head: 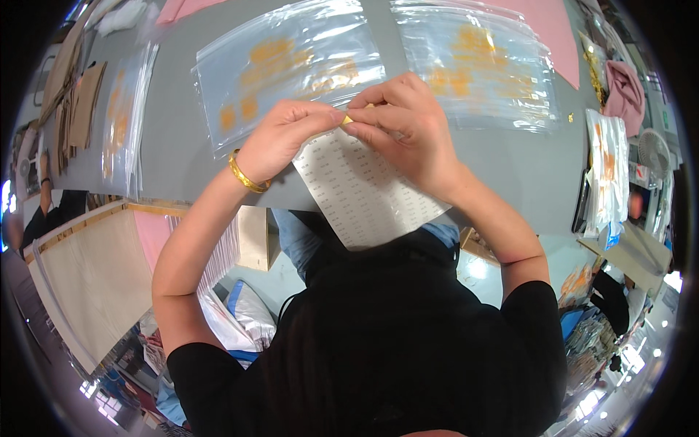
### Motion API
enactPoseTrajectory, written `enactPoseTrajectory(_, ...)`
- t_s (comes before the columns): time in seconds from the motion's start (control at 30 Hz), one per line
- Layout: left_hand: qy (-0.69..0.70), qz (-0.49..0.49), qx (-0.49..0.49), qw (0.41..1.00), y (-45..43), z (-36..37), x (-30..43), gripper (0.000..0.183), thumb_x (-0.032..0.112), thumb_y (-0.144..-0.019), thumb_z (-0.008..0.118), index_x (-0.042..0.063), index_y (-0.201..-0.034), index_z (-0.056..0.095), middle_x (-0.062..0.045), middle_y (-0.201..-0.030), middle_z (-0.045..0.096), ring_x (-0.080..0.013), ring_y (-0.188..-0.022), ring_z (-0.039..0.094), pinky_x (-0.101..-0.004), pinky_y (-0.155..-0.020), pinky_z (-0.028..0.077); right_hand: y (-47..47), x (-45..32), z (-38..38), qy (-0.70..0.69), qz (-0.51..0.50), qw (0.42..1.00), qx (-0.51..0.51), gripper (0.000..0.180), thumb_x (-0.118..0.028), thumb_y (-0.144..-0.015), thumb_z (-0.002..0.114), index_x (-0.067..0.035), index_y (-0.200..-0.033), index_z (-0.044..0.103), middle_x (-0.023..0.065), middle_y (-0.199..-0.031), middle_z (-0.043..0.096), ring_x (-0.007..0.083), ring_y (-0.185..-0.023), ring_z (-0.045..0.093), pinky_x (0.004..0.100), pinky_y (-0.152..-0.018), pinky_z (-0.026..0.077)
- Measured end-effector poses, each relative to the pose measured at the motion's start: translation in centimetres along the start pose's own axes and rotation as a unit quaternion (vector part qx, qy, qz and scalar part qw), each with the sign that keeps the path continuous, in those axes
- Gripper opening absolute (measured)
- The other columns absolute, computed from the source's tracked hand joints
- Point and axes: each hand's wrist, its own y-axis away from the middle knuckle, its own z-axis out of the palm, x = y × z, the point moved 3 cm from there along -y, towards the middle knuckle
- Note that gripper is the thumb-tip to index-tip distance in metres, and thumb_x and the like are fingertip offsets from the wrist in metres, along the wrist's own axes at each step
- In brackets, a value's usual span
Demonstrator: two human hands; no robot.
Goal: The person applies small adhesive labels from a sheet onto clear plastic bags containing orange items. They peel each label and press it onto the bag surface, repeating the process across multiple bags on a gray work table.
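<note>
A white sheet of small printed labels point(371, 191) hangs over the near table edge, its top end at my fingertips. My left hand point(292, 131), with a gold bangle at the wrist, pinches the sheet's top corner. Thumb and fingers of my right hand point(407, 125) meet the left fingertips there, around a small yellow piece point(347, 118); whether it is part of the sheet I cannot tell. Beyond the hands lie clear plastic bags with orange print, one stack at the left point(224, 71) and another at the right point(508, 109).
Folded brown fabric point(87, 104) and more clear bags point(123, 136) lie on the grey table point(175, 109) at left. Pink fabric point(557, 38) is at the upper right. White-and-orange packages point(606, 169) sit at the right edge. A person's arm point(46, 185) shows at far left.
</note>
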Motion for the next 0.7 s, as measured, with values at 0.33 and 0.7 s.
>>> enactPoseTrajectory(0.33,-0.34,0.17,0.049,0.923,-1.1,-0.4,-1.3,0.015,0.012,-0.097,0.062,-0.001,-0.097,0.071,-0.011,-0.111,0.072,-0.0271,-0.107,0.064,-0.0336,-0.094,0.051,-1.4,2.8,-2.8,-0.168,0.275,0.946,0.022,0.009,-0.014,-0.086,0.079,-0.006,-0.084,0.077,0.0008,-0.097,0.071,0.014,-0.086,0.062,0.0283,-0.078,0.047)
enactPoseTrajectory(0.7,-0.536,0.319,0.103,0.775,-2.9,0.6,-3.8,0.008,0.008,-0.088,0.066,0.0,-0.09,0.064,-0.011,-0.13,0.065,-0.032,-0.124,0.06,-0.042,-0.102,0.05,-2.0,12.3,2.6,-0.134,0.305,0.94,-0.072,0.021,-0.02,-0.085,0.081,0.0,-0.084,0.076,0.0045,-0.097,0.069,0.0128,-0.082,0.059,0.0289,-0.074,0.049)
